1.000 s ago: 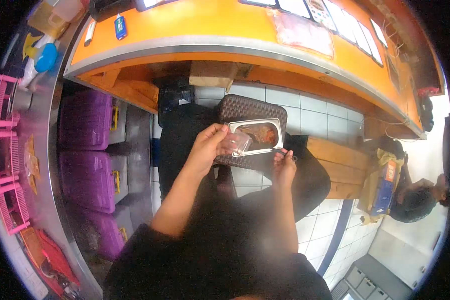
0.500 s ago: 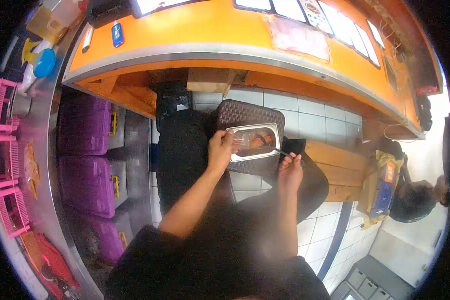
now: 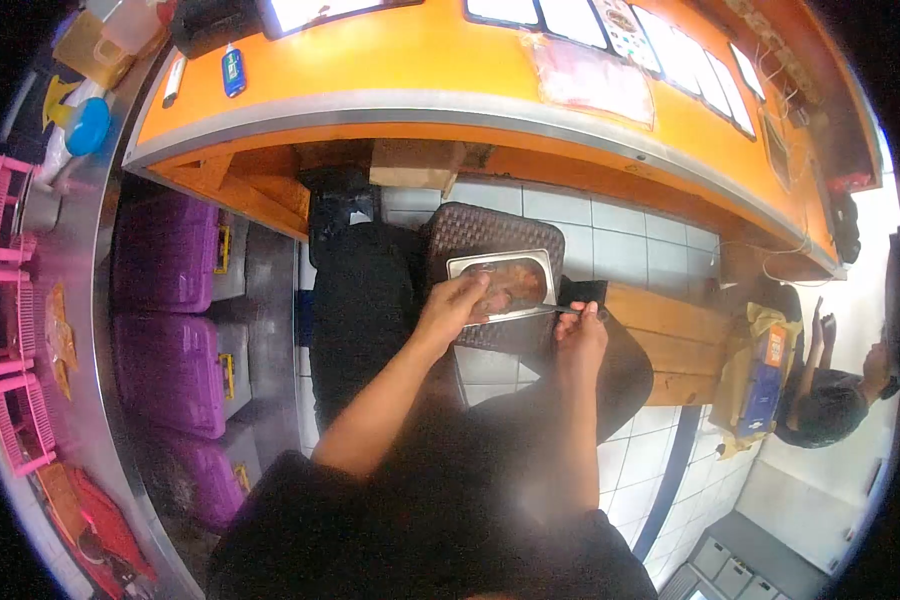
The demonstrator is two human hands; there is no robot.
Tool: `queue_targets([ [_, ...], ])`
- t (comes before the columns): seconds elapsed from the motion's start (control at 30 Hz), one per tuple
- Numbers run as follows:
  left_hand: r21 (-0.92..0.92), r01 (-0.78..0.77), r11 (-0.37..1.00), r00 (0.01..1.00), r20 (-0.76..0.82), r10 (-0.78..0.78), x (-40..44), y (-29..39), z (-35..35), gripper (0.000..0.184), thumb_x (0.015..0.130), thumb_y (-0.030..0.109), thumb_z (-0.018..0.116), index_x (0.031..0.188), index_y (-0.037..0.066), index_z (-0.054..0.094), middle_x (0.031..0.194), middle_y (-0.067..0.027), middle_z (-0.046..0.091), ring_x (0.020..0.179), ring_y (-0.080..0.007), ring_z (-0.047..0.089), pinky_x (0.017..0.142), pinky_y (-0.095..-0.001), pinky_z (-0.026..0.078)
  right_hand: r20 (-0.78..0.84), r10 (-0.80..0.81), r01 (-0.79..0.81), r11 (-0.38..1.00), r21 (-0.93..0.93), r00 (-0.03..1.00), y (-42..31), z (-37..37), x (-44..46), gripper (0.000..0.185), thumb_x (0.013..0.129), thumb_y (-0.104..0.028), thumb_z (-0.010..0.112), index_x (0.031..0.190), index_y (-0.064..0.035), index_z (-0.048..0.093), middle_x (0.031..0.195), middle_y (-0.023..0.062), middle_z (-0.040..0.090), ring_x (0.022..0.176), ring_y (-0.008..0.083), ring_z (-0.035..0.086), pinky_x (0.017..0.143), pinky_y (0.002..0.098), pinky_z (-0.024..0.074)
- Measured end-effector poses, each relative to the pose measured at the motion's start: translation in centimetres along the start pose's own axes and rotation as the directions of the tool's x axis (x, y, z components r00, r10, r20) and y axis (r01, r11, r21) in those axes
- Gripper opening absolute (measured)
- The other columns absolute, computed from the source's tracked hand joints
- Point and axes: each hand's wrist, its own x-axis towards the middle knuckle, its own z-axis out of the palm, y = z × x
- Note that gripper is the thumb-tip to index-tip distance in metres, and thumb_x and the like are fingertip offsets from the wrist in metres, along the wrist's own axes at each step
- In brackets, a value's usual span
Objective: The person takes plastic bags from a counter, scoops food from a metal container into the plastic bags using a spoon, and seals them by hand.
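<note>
A rectangular metal pan [image 3: 540, 256] with reddish-brown food [image 3: 522, 280] in it rests on a dark brown woven-pattern stool [image 3: 500, 226] between my knees. My left hand [image 3: 456, 306] is at the pan's left side, fingers closed on what looks like a clear plastic bag [image 3: 492, 298] over the food; its outline is blurred. At the pan's lower right corner, my right hand [image 3: 582, 330] grips the dark handle of a spoon [image 3: 550, 309]. The spoon's far end points into the pan and is hard to make out.
An orange counter [image 3: 390, 70] with a metal edge runs across the front. Purple-lidded bins [image 3: 170, 375] stand at left beneath a steel worktop [image 3: 85, 330] with pink racks [image 3: 10, 310]. To the right are a wooden bench [image 3: 665, 340], a blue box [image 3: 763, 385] and another person [image 3: 825, 400].
My left hand has moved right and down over the pan with the clear plastic. The spoon has been lowered toward the pan's near edge. The other person's raised hand has come into sight.
</note>
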Motion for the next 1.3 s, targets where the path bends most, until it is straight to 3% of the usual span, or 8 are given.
queue_targets([
  [0.13, 0.083, 0.075, 0.994, 0.997, 0.022, -0.078, 0.6, -1.2, -0.8, 0.035, 0.097, 0.034, 0.056, 0.113, 0.004, 0.061, 0.092, -0.0044, 0.065, 0.077, -0.0131, 0.063, 0.072, -0.0293, 0.056, 0.142, -0.054, 0.073, 0.989, -0.131, 0.988, -0.4, 0.6, -1.2, 0.034, 0.101, -0.035, 0.048, 0.099, -0.0021, 0.057, 0.074, 0.0063, 0.063, 0.061, 0.0125, 0.057, 0.056, 0.0252, 0.0452],
  [0.23, -0.087, 0.059, 0.994, 0.997, 0.048, -0.054, 0.4, -0.8, -0.3, 0.037, 0.097, 0.035, 0.055, 0.12, 0.006, 0.059, 0.103, -0.004, 0.064, 0.089, -0.0148, 0.062, 0.079, -0.0335, 0.055, 0.207, -0.12, 0.176, 0.943, -0.281, 0.971, -2.7, 1.8, -3.5, 0.034, 0.101, -0.032, 0.048, 0.096, -0.0008, 0.059, 0.08, 0.0059, 0.065, 0.068, 0.0136, 0.061, 0.062, 0.0264, 0.0483],
  [0.33, -0.329, 0.169, 0.929, 0.985, 0.038, -0.166, -0.3, -0.6, 0.2, 0.03, 0.097, 0.037, 0.054, 0.11, 0.01, 0.06, 0.089, 0.0009, 0.06, 0.077, -0.0154, 0.064, 0.074, -0.0336, 0.058, 0.433, -0.237, 0.447, 0.748, -0.489, 0.87, -5.8, 3.6, -6.6, 0.021, 0.096, -0.02, 0.058, 0.091, 0.0, 0.062, 0.086, 0.0075, 0.067, 0.076, 0.0189, 0.064, 0.068, 0.0296, 0.0515],
  [0.4, -0.442, 0.232, 0.866, 0.973, 0.105, -0.207, 0.4, -1.5, -0.2, 0.026, 0.098, 0.034, 0.053, 0.108, 0.011, 0.059, 0.085, 0.0001, 0.06, 0.078, -0.0173, 0.065, 0.073, -0.0347, 0.058, 0.741, -0.288, 0.793, 0.282, -0.54, 0.607, -7.4, 4.5, -7.4, 0.009, 0.084, -0.007, 0.066, 0.091, -0.0015, 0.065, 0.091, 0.0097, 0.067, 0.082, 0.0249, 0.065, 0.072, 0.0325, 0.0529],
  [0.53, -0.452, 0.269, 0.851, 0.963, 0.15, -0.225, 0.9, -3.1, -1.1, 0.022, 0.099, 0.03, 0.051, 0.106, 0.011, 0.059, 0.086, -0.0014, 0.062, 0.079, -0.0185, 0.066, 0.073, -0.0356, 0.058, 0.826, -0.236, 0.859, 0.142, -0.492, 0.512, -8.7, 5.1, -8.5, 0.026, 0.073, -0.002, 0.073, 0.098, -0.0056, 0.066, 0.092, 0.0105, 0.066, 0.082, 0.0277, 0.064, 0.071, 0.0355, 0.0527],
  [0.93, -0.479, 0.303, 0.824, 0.953, 0.157, -0.259, 0.4, -1.5, -0.2, 0.028, 0.095, 0.034, 0.056, 0.107, 0.009, 0.057, 0.08, -0.0071, 0.066, 0.075, -0.0211, 0.067, 0.073, -0.0375, 0.056, 0.825, -0.329, 0.887, 0.116, -0.447, 0.459, -9.3, 4.6, -9.4, 0.024, 0.075, -0.007, 0.073, 0.098, -0.0078, 0.066, 0.089, 0.01, 0.066, 0.079, 0.0278, 0.064, 0.068, 0.0351, 0.0515],
  [1.07, -0.491, 0.31, 0.814, 0.95, 0.199, -0.242, 0.8, -1.7, -0.5, 0.035, 0.094, 0.039, 0.056, 0.115, 0.011, 0.054, 0.095, -0.0088, 0.064, 0.087, -0.0221, 0.066, 0.078, -0.0377, 0.056, 0.775, -0.35, 0.847, 0.13, -0.516, 0.526, -9.4, 4.3, -9.2, 0.017, 0.078, -0.007, 0.071, 0.094, -0.0062, 0.067, 0.089, 0.0099, 0.067, 0.077, 0.0272, 0.065, 0.068, 0.0343, 0.0522],
  [1.3, -0.48, 0.319, 0.817, 0.947, 0.181, -0.264, 0.8, -1.3, -0.7, 0.038, 0.093, 0.041, 0.058, 0.121, 0.016, 0.051, 0.106, -0.0084, 0.063, 0.097, -0.0222, 0.064, 0.082, -0.035, 0.051, 0.541, -0.514, 0.746, 0.434, -0.505, 0.665, -8.7, 2.8, -8.5, 0.026, 0.094, -0.025, 0.059, 0.091, -0.0006, 0.066, 0.088, 0.0134, 0.067, 0.075, 0.0226, 0.065, 0.068, 0.0307, 0.0517],
])
